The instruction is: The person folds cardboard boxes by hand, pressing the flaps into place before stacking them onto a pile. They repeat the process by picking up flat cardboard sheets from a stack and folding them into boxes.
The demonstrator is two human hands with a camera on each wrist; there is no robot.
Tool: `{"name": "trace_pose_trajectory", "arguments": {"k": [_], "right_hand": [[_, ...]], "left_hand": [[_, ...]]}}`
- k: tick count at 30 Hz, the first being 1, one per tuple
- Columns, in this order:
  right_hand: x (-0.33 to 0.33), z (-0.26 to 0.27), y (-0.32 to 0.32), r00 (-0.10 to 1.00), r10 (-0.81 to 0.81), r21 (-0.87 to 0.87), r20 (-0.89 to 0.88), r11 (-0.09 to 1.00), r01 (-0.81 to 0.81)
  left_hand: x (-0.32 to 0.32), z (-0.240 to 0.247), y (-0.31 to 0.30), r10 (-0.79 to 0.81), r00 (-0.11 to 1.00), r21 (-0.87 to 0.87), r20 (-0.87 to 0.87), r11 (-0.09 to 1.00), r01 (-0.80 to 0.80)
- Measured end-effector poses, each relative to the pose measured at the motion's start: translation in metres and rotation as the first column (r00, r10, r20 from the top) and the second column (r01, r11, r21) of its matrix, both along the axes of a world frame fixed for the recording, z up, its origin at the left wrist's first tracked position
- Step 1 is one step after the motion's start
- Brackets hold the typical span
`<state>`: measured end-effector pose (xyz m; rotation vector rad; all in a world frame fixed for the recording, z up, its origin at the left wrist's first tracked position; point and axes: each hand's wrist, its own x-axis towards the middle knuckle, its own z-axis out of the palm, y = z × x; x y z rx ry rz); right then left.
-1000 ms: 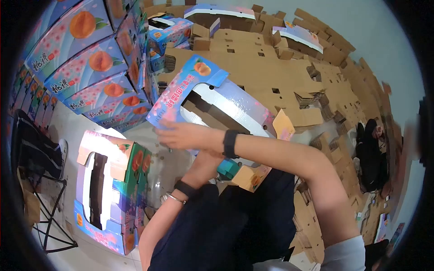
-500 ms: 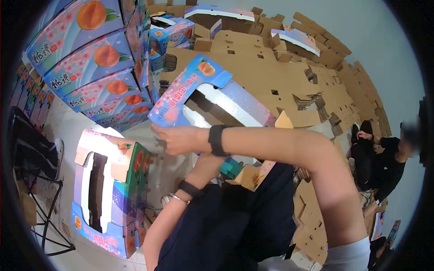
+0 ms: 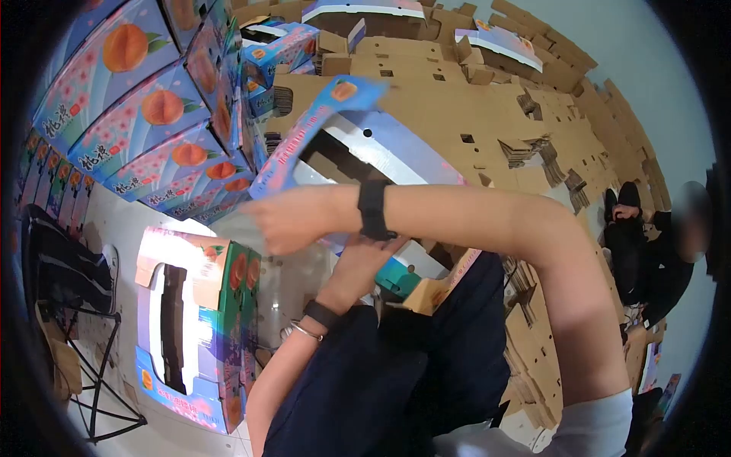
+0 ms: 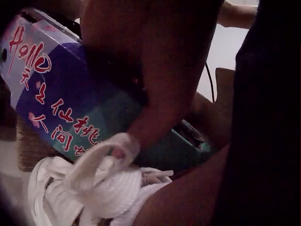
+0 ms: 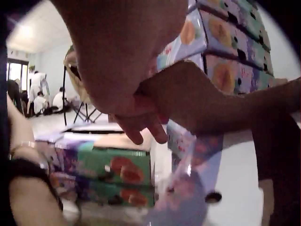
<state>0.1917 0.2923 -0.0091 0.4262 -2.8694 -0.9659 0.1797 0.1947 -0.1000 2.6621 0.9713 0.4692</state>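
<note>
Floor of a packing room, strewn with flat brown cardboard blanks (image 3: 457, 114); a wall of stacked printed peach boxes (image 3: 145, 114) stood at the left, and a second person (image 3: 632, 244) sat at the far right. I viewed the scene from the head camera and both wrist cameras. The half-formed printed carton (image 3: 365, 145) was held up over the seated person's lap, its window opening turned upward and its blue edge tilted toward the stacked boxes. The right grip (image 3: 285, 221) reached across the carton's lower corner. From the right wrist its fingers (image 5: 141, 129) hung loosely curled and released, grasping nothing I could see. The left grip (image 3: 365, 255) lay beneath the right forearm, against the carton's lettered panel (image 4: 70, 108). Whether it was clenched on the board I could not tell, since its fingers were hidden. One finished box (image 3: 205, 305) stood on the floor just beside the left knee, near a folding stool (image 3: 91, 358). In my judgement, shaping this carton well called for the lower grip to steady the panel firmly. The upper grip would then press along the scored crease, not across the printed face, so that the board folded square and did not buckle.
</note>
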Motion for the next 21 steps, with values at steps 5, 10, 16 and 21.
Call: {"name": "trace_pose_trajectory", "arguments": {"k": [5, 10, 16, 21], "right_hand": [[-0.002, 0.04, -0.003, 0.95, -0.112, -0.173, -0.293, 0.983, 0.063], [0.07, 0.005, -0.069, 0.916, -0.339, -0.432, -0.214, 0.874, 0.223], [0.225, 0.021, -0.152, 0.659, -0.709, -0.69, 0.251, 0.347, 0.635], [0.279, 0.015, -0.216, 0.496, -0.744, -0.652, 0.447, 0.109, 0.75]], "left_hand": [[0.001, 0.001, -0.002, -0.006, 0.987, -0.136, -0.158, 0.991, -0.016], [-0.013, -0.046, -0.016, 0.174, 0.817, -0.177, 0.55, 0.98, -0.09], [-0.032, 0.031, -0.019, -0.105, 0.987, 0.261, -0.125, 0.956, 0.135], [-0.061, 0.068, 0.002, 0.044, 0.935, 0.298, -0.352, 0.952, 0.068]]}}
